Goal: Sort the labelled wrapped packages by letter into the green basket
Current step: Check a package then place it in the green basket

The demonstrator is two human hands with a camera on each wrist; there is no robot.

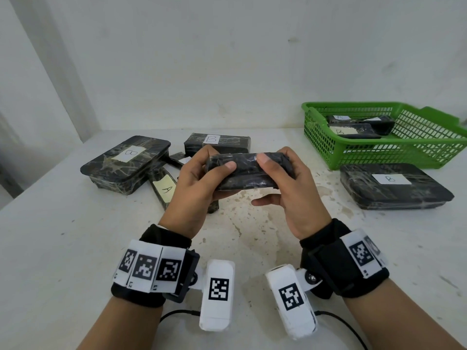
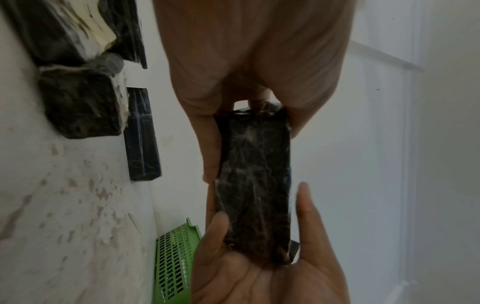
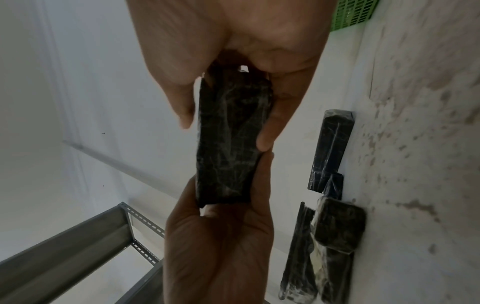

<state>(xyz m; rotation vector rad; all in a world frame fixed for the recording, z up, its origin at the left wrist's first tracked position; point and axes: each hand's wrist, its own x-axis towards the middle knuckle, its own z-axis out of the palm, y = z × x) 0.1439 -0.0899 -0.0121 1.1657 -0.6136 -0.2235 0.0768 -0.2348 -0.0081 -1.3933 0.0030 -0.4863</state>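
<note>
A small black wrapped package [image 1: 249, 170] is held in the air between both hands, above the table and in front of the chest. Its left end is pinched by the left hand [image 1: 199, 183], thumb on top and fingers curled beneath; its right end is taken the same way by the right hand [image 1: 288, 183]. No label can be seen on the faces turned toward the cameras, so its letter cannot be told.

The package is judged light and fairly stiff, a flat block under crinkled plastic film. The film is likely slick, so a hold across the short ends or the long edges, as now, is judged safer than one on the broad faces.

Just behind the grip a package marked B [image 1: 217, 142] lies on the table [image 1: 75, 248]. To the left of the grip a large flat package marked B [image 1: 126, 162] and a slim one marked A [image 1: 164, 189] are found close together. To the right another large package marked B [image 1: 394, 185] is set, and beyond it stands the green basket [image 1: 379, 152], in which several packages already lie at the far end.

Bare table lies between the grip and the basket; the basket's near wall and the large package before it are the edges to be cleared.
</note>
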